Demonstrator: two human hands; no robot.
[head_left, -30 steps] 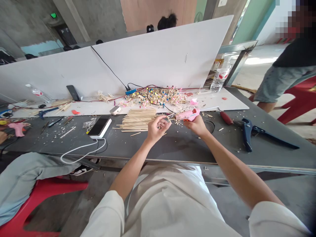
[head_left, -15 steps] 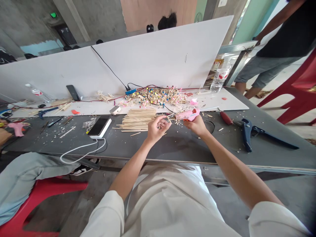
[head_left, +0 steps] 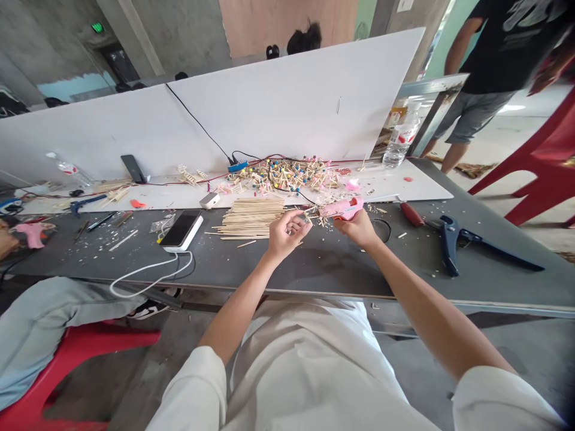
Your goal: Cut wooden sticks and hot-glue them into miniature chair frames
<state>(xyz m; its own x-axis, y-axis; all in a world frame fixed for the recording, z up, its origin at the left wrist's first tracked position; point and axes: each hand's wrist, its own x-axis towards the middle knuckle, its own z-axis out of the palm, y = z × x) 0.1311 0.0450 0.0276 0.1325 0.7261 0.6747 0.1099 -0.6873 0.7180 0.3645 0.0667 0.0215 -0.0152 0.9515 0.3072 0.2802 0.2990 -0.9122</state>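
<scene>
My right hand (head_left: 356,227) is wrapped round the handle of a pink glue gun (head_left: 340,208), whose nozzle points left. Close to that nozzle, my left hand (head_left: 287,232) has its fingers curled in a pinch round a small wooden stick piece (head_left: 308,218). The exact shape of this piece is too small to tell. Behind and left of my left hand lies a bundle of thin wooden sticks (head_left: 249,218). Further back is a pile of short sticks with coloured balls (head_left: 287,175).
Blue cutters (head_left: 449,239) and a red-handled screwdriver (head_left: 411,214) lie right. A phone on a white power bank (head_left: 182,230) with a white cable sits left. A water bottle (head_left: 399,140) stands back right. Another person's hand (head_left: 8,239) is at far left; someone stands behind right.
The standing person at the right has shifted, and the other person's hand at far left has moved slightly left. My two hands look unchanged.
</scene>
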